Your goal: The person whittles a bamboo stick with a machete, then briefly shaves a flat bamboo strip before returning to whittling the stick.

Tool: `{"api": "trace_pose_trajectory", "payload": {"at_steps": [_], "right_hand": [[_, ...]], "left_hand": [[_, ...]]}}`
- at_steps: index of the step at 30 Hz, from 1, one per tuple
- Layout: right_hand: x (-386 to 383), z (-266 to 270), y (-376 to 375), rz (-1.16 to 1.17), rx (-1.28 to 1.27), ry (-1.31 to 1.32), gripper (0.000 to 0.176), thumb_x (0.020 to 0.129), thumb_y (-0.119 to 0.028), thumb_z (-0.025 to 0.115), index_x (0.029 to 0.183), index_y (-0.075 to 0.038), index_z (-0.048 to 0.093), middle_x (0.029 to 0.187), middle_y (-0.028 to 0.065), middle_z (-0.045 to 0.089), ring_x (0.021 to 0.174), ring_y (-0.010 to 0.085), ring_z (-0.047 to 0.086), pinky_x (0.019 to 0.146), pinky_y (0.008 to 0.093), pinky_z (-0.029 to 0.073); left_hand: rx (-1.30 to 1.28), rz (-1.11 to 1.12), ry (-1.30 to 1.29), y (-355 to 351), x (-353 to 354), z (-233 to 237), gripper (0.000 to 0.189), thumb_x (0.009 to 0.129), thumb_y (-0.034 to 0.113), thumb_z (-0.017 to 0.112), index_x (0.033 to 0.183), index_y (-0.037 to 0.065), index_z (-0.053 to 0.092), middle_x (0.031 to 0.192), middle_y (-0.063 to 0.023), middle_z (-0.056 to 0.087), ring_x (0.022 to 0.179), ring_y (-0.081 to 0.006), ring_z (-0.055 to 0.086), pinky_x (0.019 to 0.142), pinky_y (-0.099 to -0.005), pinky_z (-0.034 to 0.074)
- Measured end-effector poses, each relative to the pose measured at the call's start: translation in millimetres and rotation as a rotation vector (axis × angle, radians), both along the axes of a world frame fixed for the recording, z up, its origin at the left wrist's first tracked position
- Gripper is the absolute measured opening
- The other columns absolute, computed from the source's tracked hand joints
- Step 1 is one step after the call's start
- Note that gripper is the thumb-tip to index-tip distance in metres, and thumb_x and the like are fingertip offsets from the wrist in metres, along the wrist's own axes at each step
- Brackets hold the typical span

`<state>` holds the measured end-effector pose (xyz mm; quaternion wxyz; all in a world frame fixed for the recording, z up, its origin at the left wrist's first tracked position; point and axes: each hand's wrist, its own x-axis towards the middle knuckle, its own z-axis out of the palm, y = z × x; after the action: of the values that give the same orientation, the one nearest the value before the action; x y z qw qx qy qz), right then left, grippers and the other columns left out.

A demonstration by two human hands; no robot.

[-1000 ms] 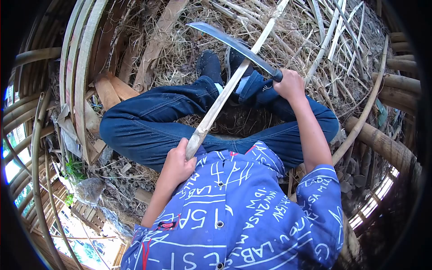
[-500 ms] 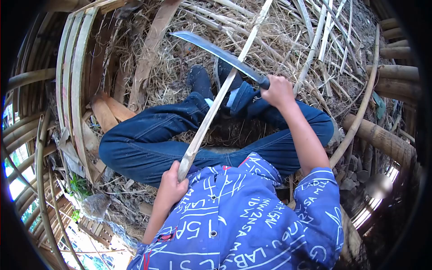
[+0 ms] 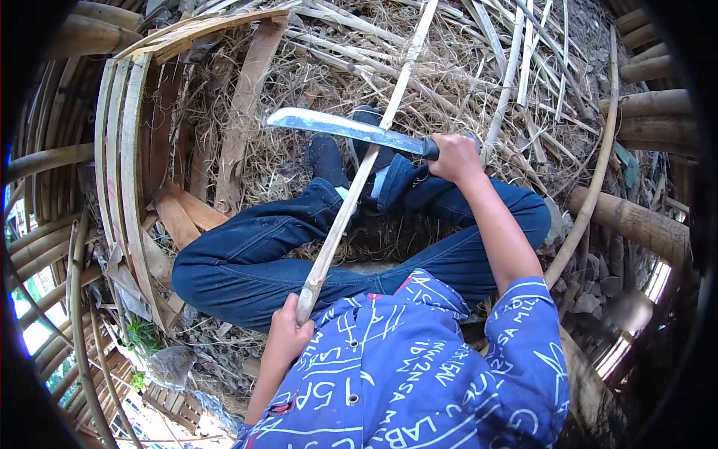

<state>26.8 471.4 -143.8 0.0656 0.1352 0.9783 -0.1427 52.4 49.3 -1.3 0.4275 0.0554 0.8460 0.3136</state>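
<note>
My left hand (image 3: 290,334) is closed round the near end of a long pale bamboo strip (image 3: 340,223), close against my shirt. The strip slants away from me, passing between my bent legs and over my shoes. In my right hand (image 3: 455,159) I grip the dark handle of a machete (image 3: 336,126). Its curved blade lies across the strip just above my feet, pointing left, with the flat catching bright light. Part of the strip is hidden under the blade.
Shavings and split bamboo strips (image 3: 516,82) cover the ground ahead. A wooden slatted frame (image 3: 123,165) stands at the left, near a loose plank (image 3: 247,112). To the right are a curved pole (image 3: 598,187) and a thick bamboo pole (image 3: 636,223).
The machete has shifted slightly down along the strip towards me, and its blade has turned so the flat shines. My left hand keeps its hold on the near end.
</note>
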Motion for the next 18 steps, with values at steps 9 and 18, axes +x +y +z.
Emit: {"api": "trace_pose_trajectory", "payload": {"at_steps": [9,18], "right_hand": [[-1.5,7.1,-1.8,-0.114,-0.065,-0.122,0.022,0.067,-0.027,0.069,0.083,-0.011,0.068,0.079,0.0146,0.070,0.079,0.0331,0.069,0.076,0.0459,0.054],[5.7,24.8,-20.3,0.096,-0.055,-0.160,0.024,0.066,-0.027,0.069,0.083,-0.009,0.067,0.078,0.0152,0.069,0.078,0.0335,0.069,0.073,0.0441,0.054]], "left_hand": [[-0.029,-0.005,0.004,-2.3,2.6,-3.5,0.022,0.072,0.003,0.057,0.088,-0.002,0.043,0.062,-0.0257,0.052,0.059,-0.0447,0.057,0.052,-0.0409,0.044],[0.006,-0.017,-0.025,-7.7,0.8,-5.3,0.020,0.072,0.003,0.056,0.087,-0.003,0.044,0.061,-0.0225,0.051,0.049,-0.0308,0.054,0.050,-0.0371,0.041]]}}
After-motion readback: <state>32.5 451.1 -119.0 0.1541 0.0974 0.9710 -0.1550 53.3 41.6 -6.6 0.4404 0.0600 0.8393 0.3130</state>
